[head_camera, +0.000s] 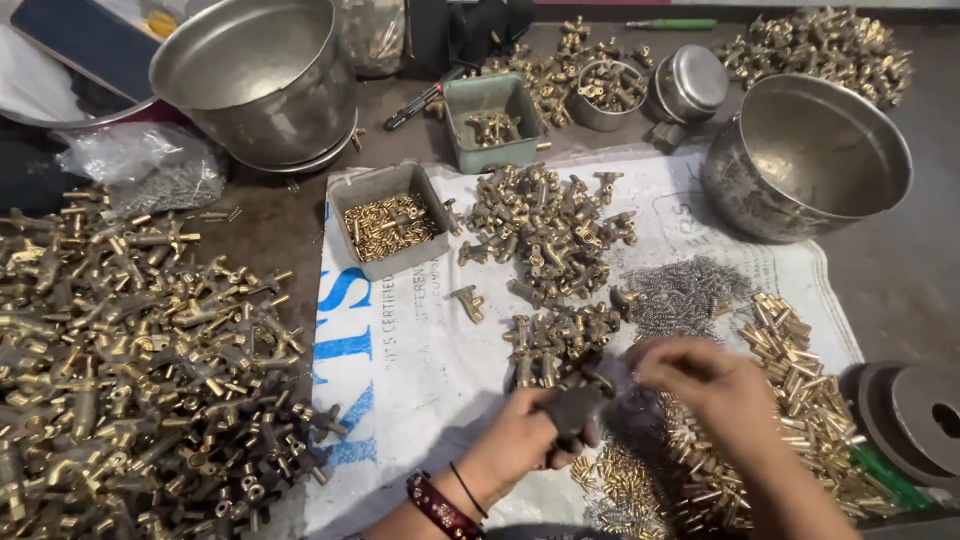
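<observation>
The left hand, with a dark red bangle and a thin black thread on its wrist, is closed around a small dark metal fitting, low in the middle of the white printed sack cloth. The right hand is just beside it, fingers pinched at the top of the fitting, but it is blurry, so I cannot tell what it pinches; maybe a tiny part. The fitting looks hard, stiff and a bit heavy for its size. It will not bend or break, but smooth metal can slip, so the thick middle is the best place to hold it. Much of it hides inside the left hand. Near the hands lie a heap of small brass valve bodies, a pile of thin grey wire springs and a spread of short brass pins. The big pile of brass fittings on the left is cut off at the edge.
</observation>
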